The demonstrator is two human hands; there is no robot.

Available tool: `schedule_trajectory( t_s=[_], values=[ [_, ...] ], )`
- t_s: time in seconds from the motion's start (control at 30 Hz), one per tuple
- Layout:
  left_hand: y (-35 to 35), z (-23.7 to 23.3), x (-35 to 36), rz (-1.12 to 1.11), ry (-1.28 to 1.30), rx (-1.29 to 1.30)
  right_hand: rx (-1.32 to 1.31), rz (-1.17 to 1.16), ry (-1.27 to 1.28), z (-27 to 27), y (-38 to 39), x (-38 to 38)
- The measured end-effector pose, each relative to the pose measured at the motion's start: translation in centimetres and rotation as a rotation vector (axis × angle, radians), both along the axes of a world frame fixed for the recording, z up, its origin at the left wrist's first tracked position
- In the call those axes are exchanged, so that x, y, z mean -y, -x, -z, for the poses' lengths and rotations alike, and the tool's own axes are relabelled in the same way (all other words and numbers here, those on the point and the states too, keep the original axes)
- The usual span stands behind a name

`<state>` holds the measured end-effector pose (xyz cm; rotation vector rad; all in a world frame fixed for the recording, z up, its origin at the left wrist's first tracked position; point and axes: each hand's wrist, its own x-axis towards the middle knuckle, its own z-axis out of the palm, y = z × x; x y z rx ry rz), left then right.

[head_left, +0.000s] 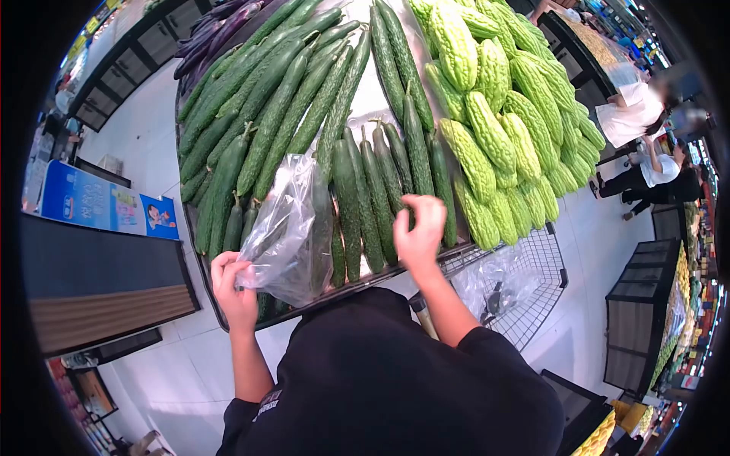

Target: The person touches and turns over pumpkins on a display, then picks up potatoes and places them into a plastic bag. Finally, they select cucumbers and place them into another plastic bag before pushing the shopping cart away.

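Observation:
My left hand [234, 287] is closed on the edge of a clear plastic bag [285, 235], which lies over the front of the cucumbers. No item can be made out for certain inside the bag. Over the short row of cucumbers [367, 201], my right hand [420, 228] has its fingers curled, with thumb and forefinger bent toward each other. Whether it touches a cucumber or holds anything is too small to tell. Longer cucumbers [266, 114] are piled to the left, and pale green bitter melons [494, 137] lie to the right.
Purple eggplants [220, 34] lie at the back left. A wire shopping cart [532, 281] with plastic bags in it stands at the right, beside the display's front edge. A blue sign [106, 201] is at the left. Several people [635, 114] stand at the upper right.

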<state>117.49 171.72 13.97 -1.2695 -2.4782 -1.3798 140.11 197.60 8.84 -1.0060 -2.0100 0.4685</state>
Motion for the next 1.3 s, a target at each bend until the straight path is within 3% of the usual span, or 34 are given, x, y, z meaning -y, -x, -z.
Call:
schedule_trajectory(
  t_s=[0.1,0.27,0.33,0.43,0.5,0.53,0.57,0.6,0.63,0.7,0.77,0.97,1.07,1.17,1.23,1.3],
  values=[
    [0.6,0.1,0.3,0.017,-0.032,-0.001,0.153,0.257,-0.002,1.6,-1.7,-2.8],
    [0.6,-2.2,0.6,0.192,0.087,0.173,0.319,0.31,0.085,3.5,-1.5,-2.7],
    [-0.2,-6.0,0.1,0.444,0.266,0.226,0.293,0.306,0.131,3.4,-1.6,-2.7],
    [0.0,-8.5,0.0,0.506,0.3,0.045,0.227,0.265,0.157,3.3,-2.7,-2.9],
    [-1.0,-8.9,-1.4,0.433,0.192,-0.007,-0.269,0.003,0.609,3.1,-3.2,-2.6],
    [-1.1,-8.5,-2.4,0.479,0.052,0.046,-0.441,-0.097,0.744,1.8,-2.6,-2.0],
    [-1.3,-8.5,-3.6,0.521,-0.089,0.098,-0.445,-0.104,0.742,0.3,-2.3,-1.3],
    [-2.1,-9.0,-5.3,0.53,-0.073,0.12,-0.638,-0.213,1.003,-3.8,-1.4,-0.2],
    [-3.2,-8.4,-7.4,0.605,-0.155,0.38,-0.83,-0.327,1.266,-6.4,-0.7,0.6],
    [-4.8,-7.9,-11.9,0.688,-0.192,0.717,-0.823,-0.408,1.256,-7.4,0.5,1.2],
    [-5.4,-7.1,-15.2,0.722,-0.259,0.929,-0.97,-0.721,1.389,-8.2,1.5,1.6],
    [-4.4,-7.5,-18.2,0.523,-0.349,0.838,-1.01,-0.85,1.317,-9.8,2.9,2.2],
    [-4.3,-7.4,-18.2,0.583,-0.34,1.037,-1.098,-1.027,1.465,-9.8,3.0,2.6],
    [-3.8,-8.1,-17.9,0.799,-0.293,1.253,-1.083,-1.118,1.645,-9.5,3.2,3.2],
    [-3.9,-8.2,-17.5,0.711,-0.316,1.24,-1.102,-1.079,1.64,-10.5,3.6,3.9],
    [-3.5,-8.0,-17.2,0.66,-0.42,1.212,-0.955,-1.079,1.668,-10.7,3.7,4.2]
  ],
)
